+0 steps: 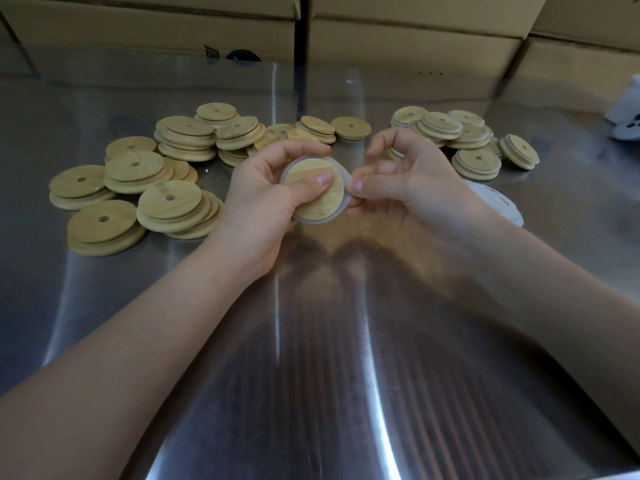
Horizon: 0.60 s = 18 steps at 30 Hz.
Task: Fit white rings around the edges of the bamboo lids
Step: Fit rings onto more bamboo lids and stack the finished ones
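A bamboo lid (323, 202) is gripped in the left hand (266, 195), thumb pressed on its face; the white ring (341, 212) around its edge is pinched by the right hand (408, 181) just beside that grip.

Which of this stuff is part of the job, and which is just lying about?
Part of the job: bamboo lid held in left hand; white ring pinched by right hand; bare lids; ringed lids; white pile, probably spare rings.
Lying about: cardboard boxes; white object, far right.
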### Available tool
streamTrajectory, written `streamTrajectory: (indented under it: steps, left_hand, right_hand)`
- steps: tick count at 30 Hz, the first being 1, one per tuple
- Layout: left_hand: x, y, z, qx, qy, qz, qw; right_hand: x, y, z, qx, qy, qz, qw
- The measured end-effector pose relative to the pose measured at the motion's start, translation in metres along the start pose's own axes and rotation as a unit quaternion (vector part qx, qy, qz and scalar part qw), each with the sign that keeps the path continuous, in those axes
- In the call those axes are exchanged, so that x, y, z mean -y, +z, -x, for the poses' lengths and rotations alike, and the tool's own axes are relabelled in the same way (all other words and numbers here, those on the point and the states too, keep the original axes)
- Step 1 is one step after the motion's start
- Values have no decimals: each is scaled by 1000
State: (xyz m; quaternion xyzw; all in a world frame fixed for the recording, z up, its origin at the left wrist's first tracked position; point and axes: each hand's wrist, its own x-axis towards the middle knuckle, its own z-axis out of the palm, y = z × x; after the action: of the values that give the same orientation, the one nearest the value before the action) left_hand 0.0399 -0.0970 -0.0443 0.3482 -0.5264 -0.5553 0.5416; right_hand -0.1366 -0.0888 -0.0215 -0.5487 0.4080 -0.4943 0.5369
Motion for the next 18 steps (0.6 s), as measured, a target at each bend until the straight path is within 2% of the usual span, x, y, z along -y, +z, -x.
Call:
streamTrajectory:
  steps: [7, 14, 18]
  left_hand:
    - [-1, 0, 1, 4, 25, -22, 999]
    - [2, -2, -1, 9, 3, 10, 1000]
    - [3, -2, -1, 9, 4, 7, 1000]
  right_hand:
    - [3, -1, 0, 10, 12, 27, 1000]
    - [-2, 5, 3, -42, -49, 110, 992]
    - [-4, 7, 4, -55, -62, 109, 991]
